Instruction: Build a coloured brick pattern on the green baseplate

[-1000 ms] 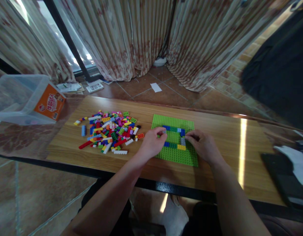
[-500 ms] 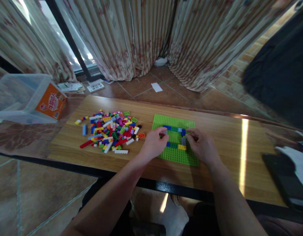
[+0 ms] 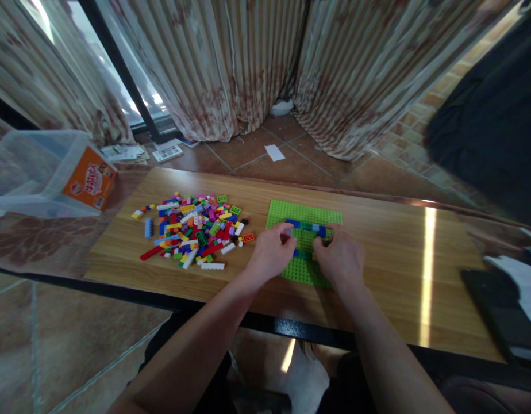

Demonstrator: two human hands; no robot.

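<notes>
A green studded baseplate (image 3: 308, 276) lies on the wooden table. On it, toy building bricks form an outline, with a far row of blue and green bricks (image 3: 306, 226) and a near row (image 3: 304, 254) partly covered by my hands. My left hand (image 3: 272, 250) rests at the outline's left side, fingers curled, thumb and forefinger close to the blue bricks. Over the right side is my right hand (image 3: 342, 253), its fingers bent and its thumb pointing inward. It hides the bricks there, and whatever either hand's fingers hold is hidden.
A heap of loose, many-coloured bricks (image 3: 200, 230) spreads over the table's left part. Beyond the table's left end stands a clear plastic box (image 3: 41, 172) with an orange label. A black flat object (image 3: 485, 310) and white paper (image 3: 513, 282) lie at the right end.
My right hand has shifted left and inward over the outline's right side, covering the grey and yellow bricks that showed before. The left hand has stayed almost still.
</notes>
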